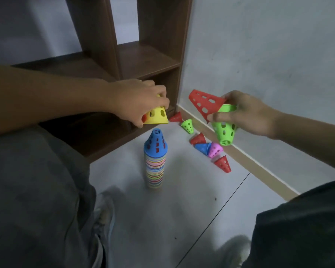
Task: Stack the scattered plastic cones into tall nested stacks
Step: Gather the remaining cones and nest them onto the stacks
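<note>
A tall nested stack [155,167] of many-coloured cones stands on the floor, topped by a blue cone [155,142]. Just above it my left hand [141,101] grips a yellow cone [156,117], wide end down. To the right my right hand [246,115] holds two cones in the air: a red cone [205,102] tilted to the left and a green cone [224,130] pointing tip down. Loose cones lie along the wall: a red cone [176,117], a green cone [187,126], another red cone [198,139], a blue cone [202,147], a pink cone [215,149] and a red cone [223,163].
A brown wooden shelf unit [149,60] stands at the back left, its base close to the stack. A grey wall with a beige skirting board [259,169] runs along the right. My knees and shoes frame the tiled floor [182,209] in front.
</note>
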`<action>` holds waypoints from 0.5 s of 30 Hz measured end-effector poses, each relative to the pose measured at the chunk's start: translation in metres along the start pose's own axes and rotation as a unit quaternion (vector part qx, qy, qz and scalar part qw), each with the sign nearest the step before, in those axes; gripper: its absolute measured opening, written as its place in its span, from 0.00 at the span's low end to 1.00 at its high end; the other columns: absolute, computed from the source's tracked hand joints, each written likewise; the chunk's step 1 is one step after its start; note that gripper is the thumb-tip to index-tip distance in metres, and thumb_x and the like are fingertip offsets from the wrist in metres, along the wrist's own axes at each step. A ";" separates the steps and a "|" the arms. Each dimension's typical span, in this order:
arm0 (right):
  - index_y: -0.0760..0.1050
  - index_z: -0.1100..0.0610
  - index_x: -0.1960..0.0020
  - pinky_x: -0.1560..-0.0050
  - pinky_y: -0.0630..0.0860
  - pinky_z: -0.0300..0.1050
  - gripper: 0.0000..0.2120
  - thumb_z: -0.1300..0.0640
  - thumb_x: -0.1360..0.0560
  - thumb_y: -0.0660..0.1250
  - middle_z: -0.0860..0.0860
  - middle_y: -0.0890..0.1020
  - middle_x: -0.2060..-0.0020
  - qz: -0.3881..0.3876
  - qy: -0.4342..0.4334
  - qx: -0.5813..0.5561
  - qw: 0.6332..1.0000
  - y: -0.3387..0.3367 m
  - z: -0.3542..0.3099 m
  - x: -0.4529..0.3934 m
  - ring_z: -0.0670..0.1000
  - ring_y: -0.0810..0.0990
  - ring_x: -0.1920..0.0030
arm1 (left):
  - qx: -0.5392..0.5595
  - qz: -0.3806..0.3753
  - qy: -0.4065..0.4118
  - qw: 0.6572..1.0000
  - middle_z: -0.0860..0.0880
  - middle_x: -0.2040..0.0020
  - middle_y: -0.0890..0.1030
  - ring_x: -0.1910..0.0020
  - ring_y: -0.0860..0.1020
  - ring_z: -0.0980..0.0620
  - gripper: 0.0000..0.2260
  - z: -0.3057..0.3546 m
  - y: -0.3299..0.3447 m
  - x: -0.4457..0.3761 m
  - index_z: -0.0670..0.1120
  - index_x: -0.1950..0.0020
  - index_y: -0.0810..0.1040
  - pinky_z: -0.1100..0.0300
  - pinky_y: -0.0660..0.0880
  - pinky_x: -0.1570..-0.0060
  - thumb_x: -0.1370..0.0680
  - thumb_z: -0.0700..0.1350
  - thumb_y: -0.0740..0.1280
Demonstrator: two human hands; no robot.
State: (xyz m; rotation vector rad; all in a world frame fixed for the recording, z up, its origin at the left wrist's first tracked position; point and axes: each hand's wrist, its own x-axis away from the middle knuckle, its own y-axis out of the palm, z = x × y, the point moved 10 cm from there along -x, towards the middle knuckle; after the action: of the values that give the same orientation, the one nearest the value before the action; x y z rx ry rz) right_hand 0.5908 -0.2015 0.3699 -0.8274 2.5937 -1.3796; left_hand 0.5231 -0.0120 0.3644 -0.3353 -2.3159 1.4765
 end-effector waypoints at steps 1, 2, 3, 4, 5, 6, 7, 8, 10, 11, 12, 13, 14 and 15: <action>0.69 0.52 0.36 0.56 0.77 0.43 0.28 0.41 0.30 0.73 0.47 0.81 0.50 -0.006 0.004 -0.011 1.000 0.004 -0.001 -0.002 0.47 0.81 0.53 | 0.002 -0.002 0.006 1.000 0.53 0.34 0.65 0.42 0.71 0.51 0.35 0.004 0.006 0.000 0.56 0.31 0.64 0.52 0.78 0.48 0.33 0.59 0.77; 0.69 0.52 0.36 0.58 0.77 0.41 0.28 0.41 0.29 0.73 0.46 0.81 0.51 -0.011 0.006 -0.019 1.000 0.007 -0.002 -0.004 0.46 0.81 0.54 | 0.007 -0.003 0.012 1.000 0.52 0.34 0.65 0.42 0.70 0.51 0.35 0.008 0.011 0.000 0.56 0.31 0.65 0.53 0.78 0.48 0.33 0.58 0.77; 0.69 0.51 0.36 0.60 0.76 0.40 0.27 0.41 0.29 0.73 0.45 0.80 0.52 -0.013 0.008 -0.026 1.000 0.009 -0.004 -0.006 0.46 0.81 0.54 | 0.011 -0.002 0.017 1.000 0.52 0.34 0.66 0.42 0.70 0.52 0.35 0.012 0.015 -0.001 0.55 0.30 0.65 0.54 0.78 0.49 0.32 0.58 0.77; 0.69 0.52 0.36 0.61 0.75 0.39 0.27 0.41 0.29 0.73 0.45 0.80 0.53 -0.013 0.009 -0.031 0.999 0.011 -0.007 -0.009 0.45 0.80 0.55 | 0.013 0.002 0.021 1.000 0.52 0.34 0.66 0.42 0.69 0.52 0.35 0.015 0.017 -0.002 0.55 0.30 0.65 0.55 0.78 0.49 0.32 0.58 0.77; 0.68 0.52 0.36 0.62 0.74 0.38 0.28 0.41 0.29 0.73 0.45 0.79 0.53 -0.012 0.009 -0.034 0.999 0.013 -0.009 -0.011 0.45 0.80 0.55 | 0.009 0.008 0.026 1.000 0.51 0.33 0.66 0.41 0.70 0.52 0.35 0.018 0.017 -0.003 0.54 0.29 0.64 0.56 0.77 0.49 0.32 0.59 0.76; 0.68 0.52 0.35 0.63 0.73 0.38 0.28 0.41 0.28 0.72 0.45 0.79 0.53 -0.011 0.010 -0.035 0.999 0.013 -0.010 -0.013 0.44 0.80 0.56 | -0.001 0.013 0.032 0.999 0.50 0.33 0.66 0.41 0.70 0.51 0.36 0.021 0.018 -0.004 0.54 0.28 0.64 0.58 0.76 0.49 0.31 0.59 0.76; 0.68 0.52 0.35 0.63 0.73 0.37 0.28 0.41 0.28 0.72 0.45 0.79 0.53 -0.010 0.012 -0.034 0.999 0.015 -0.011 -0.014 0.44 0.80 0.56 | -0.010 0.018 0.039 0.999 0.50 0.33 0.67 0.40 0.70 0.51 0.36 0.023 0.018 -0.005 0.54 0.28 0.64 0.58 0.75 0.49 0.31 0.59 0.76; 0.68 0.52 0.34 0.62 0.74 0.38 0.29 0.41 0.29 0.72 0.45 0.79 0.52 -0.012 0.014 -0.032 0.999 0.016 -0.011 -0.015 0.45 0.80 0.55 | -0.013 0.022 0.046 0.999 0.49 0.33 0.67 0.40 0.70 0.51 0.37 0.025 0.019 -0.006 0.53 0.28 0.64 0.58 0.75 0.49 0.31 0.60 0.76; 0.67 0.52 0.33 0.60 0.76 0.39 0.31 0.40 0.29 0.72 0.46 0.79 0.50 -0.019 0.017 -0.028 0.999 0.018 -0.011 -0.017 0.46 0.80 0.53 | -0.001 0.025 0.057 0.998 0.49 0.34 0.68 0.41 0.70 0.51 0.37 0.028 0.020 -0.008 0.53 0.28 0.65 0.57 0.76 0.49 0.32 0.61 0.76; 0.67 0.52 0.33 0.59 0.76 0.40 0.31 0.39 0.30 0.72 0.46 0.79 0.49 -0.019 0.017 -0.027 0.999 0.018 -0.011 -0.017 0.46 0.80 0.53 | 0.013 0.024 0.060 0.998 0.50 0.34 0.68 0.42 0.69 0.51 0.37 0.028 0.020 -0.009 0.54 0.29 0.66 0.56 0.76 0.49 0.33 0.62 0.76; 0.68 0.53 0.33 0.58 0.77 0.40 0.31 0.40 0.30 0.72 0.47 0.79 0.49 -0.016 0.016 -0.027 0.999 0.017 -0.011 -0.018 0.47 0.80 0.53 | 0.033 0.022 0.063 0.997 0.50 0.35 0.68 0.42 0.69 0.52 0.37 0.028 0.021 -0.010 0.54 0.29 0.66 0.55 0.77 0.49 0.33 0.62 0.76; 0.68 0.53 0.33 0.58 0.76 0.40 0.31 0.40 0.29 0.72 0.48 0.79 0.48 -0.013 0.015 -0.028 0.999 0.017 -0.010 -0.019 0.47 0.80 0.53 | 0.058 0.016 0.064 0.996 0.51 0.35 0.68 0.42 0.69 0.52 0.37 0.027 0.022 -0.011 0.55 0.29 0.66 0.54 0.77 0.48 0.33 0.62 0.76; 0.67 0.53 0.33 0.58 0.76 0.40 0.30 0.41 0.29 0.72 0.49 0.79 0.47 -0.010 0.015 -0.026 0.999 0.016 -0.010 -0.019 0.46 0.80 0.53 | 0.085 0.007 0.063 0.994 0.52 0.35 0.67 0.42 0.68 0.52 0.37 0.026 0.023 -0.011 0.55 0.29 0.67 0.53 0.77 0.47 0.34 0.62 0.77; 0.67 0.53 0.33 0.58 0.76 0.40 0.30 0.41 0.29 0.71 0.49 0.79 0.47 -0.009 0.015 -0.023 1.000 0.016 -0.008 -0.019 0.46 0.80 0.54 | 0.109 -0.005 0.058 0.992 0.52 0.35 0.67 0.41 0.68 0.52 0.37 0.024 0.025 -0.011 0.56 0.29 0.67 0.53 0.77 0.46 0.34 0.62 0.77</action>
State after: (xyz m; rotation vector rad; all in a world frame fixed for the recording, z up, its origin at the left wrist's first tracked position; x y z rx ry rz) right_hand 0.5975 -0.1785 0.3587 -0.8440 2.6563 -1.3524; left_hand 0.5227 -0.0249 0.3305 -0.3402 -2.0408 1.6401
